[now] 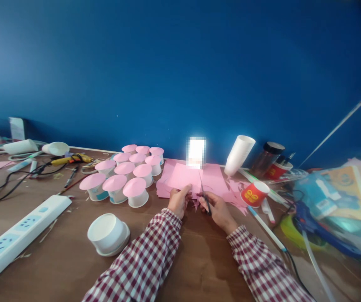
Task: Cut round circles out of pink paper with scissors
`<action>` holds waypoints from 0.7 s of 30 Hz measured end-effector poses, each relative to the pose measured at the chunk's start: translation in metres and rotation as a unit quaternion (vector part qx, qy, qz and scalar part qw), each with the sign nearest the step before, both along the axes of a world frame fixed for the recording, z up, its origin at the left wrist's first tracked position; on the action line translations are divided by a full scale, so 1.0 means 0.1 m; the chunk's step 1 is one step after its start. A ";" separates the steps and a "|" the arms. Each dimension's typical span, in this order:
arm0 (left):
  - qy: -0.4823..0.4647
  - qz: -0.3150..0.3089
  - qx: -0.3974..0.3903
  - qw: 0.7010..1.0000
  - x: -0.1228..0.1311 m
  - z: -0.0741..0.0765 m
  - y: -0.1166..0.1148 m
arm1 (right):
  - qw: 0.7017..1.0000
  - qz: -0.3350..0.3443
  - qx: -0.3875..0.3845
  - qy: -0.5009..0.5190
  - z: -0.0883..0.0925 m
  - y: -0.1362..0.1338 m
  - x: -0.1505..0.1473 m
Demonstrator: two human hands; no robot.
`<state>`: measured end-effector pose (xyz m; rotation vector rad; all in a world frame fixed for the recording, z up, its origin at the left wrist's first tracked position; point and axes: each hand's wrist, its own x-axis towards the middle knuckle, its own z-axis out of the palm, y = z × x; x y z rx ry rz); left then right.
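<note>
My left hand [180, 201] is closed on a sheet of pink paper [183, 177], thumb on top near its lower edge. In my right hand [217, 208] is a pair of scissors [206, 200], its fingers around the dark handles. The blades point up and away, along the right side of the held sheet. More pink paper [216, 178] lies flat beneath and behind both hands. Small pink offcuts [196, 204] lie between the hands. Whether the blades are touching the sheet, I cannot tell.
Several paper cups with pink tops [135, 187] stand in rows to the left. Nearer are an upturned white tub [107, 233] and a power strip [21, 235]. On the right are a leaning cup stack [239, 155], a red cup [255, 193], a blue glue gun [318, 228] and plastic bags [337, 193].
</note>
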<state>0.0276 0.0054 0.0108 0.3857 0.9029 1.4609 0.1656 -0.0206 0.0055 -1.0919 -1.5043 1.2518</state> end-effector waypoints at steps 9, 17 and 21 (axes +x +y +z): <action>-0.007 0.000 -0.008 1.000 -0.01 0.04 -0.02 | 1.000 -0.006 0.015 -0.022 -0.02 0.00 0.00; -0.010 0.006 -0.010 1.000 -0.01 0.04 -0.01 | 0.998 -0.017 0.042 -0.044 0.01 0.00 -0.01; -0.009 0.001 -0.016 1.000 -0.02 0.02 0.00 | 0.996 -0.052 0.048 -0.046 0.02 -0.01 -0.02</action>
